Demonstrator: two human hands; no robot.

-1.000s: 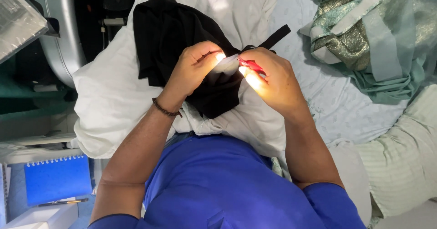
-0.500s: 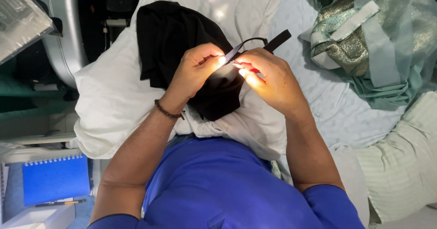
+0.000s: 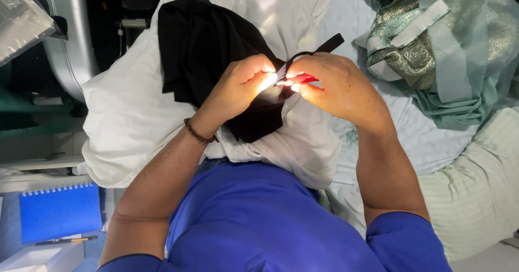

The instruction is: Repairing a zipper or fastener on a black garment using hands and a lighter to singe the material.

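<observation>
Our left hand (image 3: 238,88) pinches a fold of black cloth (image 3: 205,50) draped over a white pillow (image 3: 124,115) in the middle of the scene. Our right hand (image 3: 335,88), touching it, grips a small red tool (image 3: 307,79) at the cloth's edge. Teal glittery fabric (image 3: 432,39) lies far right.

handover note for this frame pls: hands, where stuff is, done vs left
Left hand: pinching the black fabric at its edge.
Right hand: closed on a small red tool, its tip at the same edge; a black strap runs out past it.
Fabric lies on a white pillow over the lap. Green garment is off to the right; blue notebook lower left.
Done: cannot tell. Left: work at the edge is under way.
</observation>
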